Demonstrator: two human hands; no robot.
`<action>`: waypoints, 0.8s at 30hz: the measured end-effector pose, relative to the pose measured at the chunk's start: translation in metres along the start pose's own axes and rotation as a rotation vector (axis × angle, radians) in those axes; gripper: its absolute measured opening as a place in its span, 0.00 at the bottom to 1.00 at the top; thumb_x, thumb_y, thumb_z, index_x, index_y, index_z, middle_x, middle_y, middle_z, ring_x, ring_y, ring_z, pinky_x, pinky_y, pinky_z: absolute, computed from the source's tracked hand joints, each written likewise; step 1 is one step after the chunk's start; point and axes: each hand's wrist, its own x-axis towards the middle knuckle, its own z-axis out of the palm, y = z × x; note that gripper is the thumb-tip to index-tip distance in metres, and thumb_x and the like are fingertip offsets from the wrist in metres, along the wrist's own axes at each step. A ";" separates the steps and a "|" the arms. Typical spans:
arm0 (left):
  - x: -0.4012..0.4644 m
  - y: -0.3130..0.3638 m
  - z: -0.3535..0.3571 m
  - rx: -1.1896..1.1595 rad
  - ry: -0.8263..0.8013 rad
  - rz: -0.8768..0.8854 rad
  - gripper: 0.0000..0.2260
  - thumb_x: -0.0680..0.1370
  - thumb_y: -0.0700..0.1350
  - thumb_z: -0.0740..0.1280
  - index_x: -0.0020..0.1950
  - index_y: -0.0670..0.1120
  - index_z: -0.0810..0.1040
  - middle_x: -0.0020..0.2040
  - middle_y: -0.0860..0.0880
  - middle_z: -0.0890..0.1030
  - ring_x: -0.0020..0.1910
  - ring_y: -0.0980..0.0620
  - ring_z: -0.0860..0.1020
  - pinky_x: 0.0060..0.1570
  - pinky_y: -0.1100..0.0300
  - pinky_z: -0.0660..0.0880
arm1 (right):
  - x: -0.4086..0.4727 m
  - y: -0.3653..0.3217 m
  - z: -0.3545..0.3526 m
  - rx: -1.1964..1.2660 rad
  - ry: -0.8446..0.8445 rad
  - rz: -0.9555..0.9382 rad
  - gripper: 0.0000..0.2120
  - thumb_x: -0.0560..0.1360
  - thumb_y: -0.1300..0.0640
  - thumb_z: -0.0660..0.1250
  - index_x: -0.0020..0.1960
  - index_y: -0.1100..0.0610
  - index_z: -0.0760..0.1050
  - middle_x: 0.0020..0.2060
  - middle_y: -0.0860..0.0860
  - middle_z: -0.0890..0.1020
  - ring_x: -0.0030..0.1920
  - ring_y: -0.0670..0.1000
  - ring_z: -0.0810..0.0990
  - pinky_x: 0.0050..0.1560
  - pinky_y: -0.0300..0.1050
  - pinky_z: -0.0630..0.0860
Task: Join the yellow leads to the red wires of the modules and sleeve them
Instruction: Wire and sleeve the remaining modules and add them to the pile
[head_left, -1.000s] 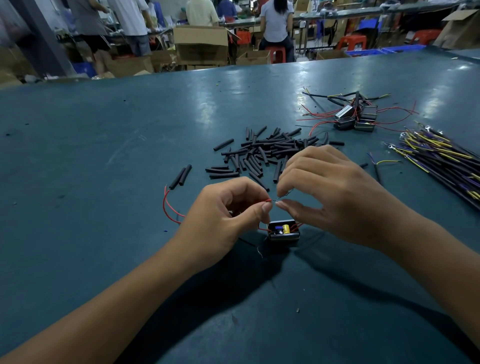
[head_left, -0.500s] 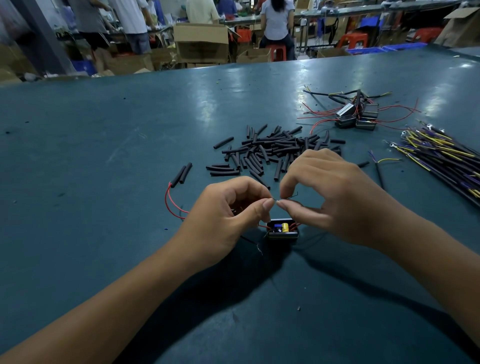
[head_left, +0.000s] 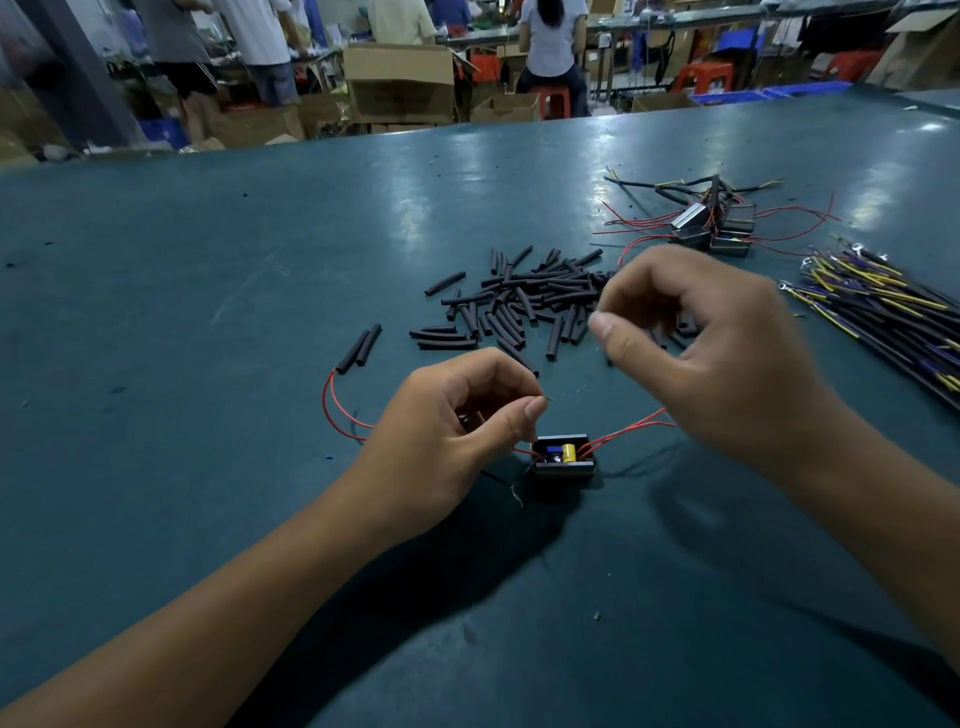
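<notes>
A small black module (head_left: 563, 457) lies on the green table (head_left: 208, 312) between my hands, with red wires running out both sides. My left hand (head_left: 452, 441) pinches the tip of one red wire just above the module's left side. My right hand (head_left: 717, 358) hovers higher and to the right, fingers curled with thumb and forefinger close together; whether anything is between them I cannot tell. Two black sleeves (head_left: 359, 347) sit on red wires (head_left: 332, 410) at the left. A bundle of yellow leads (head_left: 883, 306) lies at the far right.
A loose pile of black sleeve pieces (head_left: 519, 306) lies behind my hands. Several more modules with red wires (head_left: 711, 223) are heaped at the back right. Cardboard boxes (head_left: 400, 83) and people stand beyond the table's far edge.
My right hand has let go of the wire tip and lifted up and to the right, away from my left hand. My left hand keeps its pinch by the module.
</notes>
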 end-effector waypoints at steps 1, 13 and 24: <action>0.000 0.001 0.000 0.007 0.000 0.005 0.02 0.79 0.46 0.70 0.46 0.50 0.80 0.38 0.53 0.82 0.36 0.60 0.79 0.37 0.69 0.73 | 0.000 -0.002 -0.001 0.033 -0.004 0.036 0.05 0.75 0.54 0.69 0.41 0.53 0.77 0.33 0.47 0.78 0.34 0.46 0.75 0.38 0.41 0.72; 0.000 0.002 0.003 -0.009 0.089 0.036 0.05 0.80 0.39 0.70 0.45 0.48 0.79 0.37 0.50 0.82 0.33 0.59 0.77 0.36 0.68 0.73 | -0.007 -0.008 0.012 0.716 -0.378 0.865 0.05 0.75 0.59 0.71 0.42 0.61 0.80 0.33 0.54 0.82 0.27 0.45 0.76 0.19 0.34 0.65; 0.000 -0.001 0.000 -0.075 0.042 0.010 0.02 0.80 0.41 0.70 0.47 0.47 0.81 0.38 0.50 0.82 0.35 0.58 0.79 0.38 0.67 0.74 | -0.006 0.001 0.015 0.583 -0.374 0.496 0.04 0.74 0.60 0.72 0.42 0.59 0.80 0.31 0.51 0.81 0.32 0.49 0.80 0.24 0.38 0.71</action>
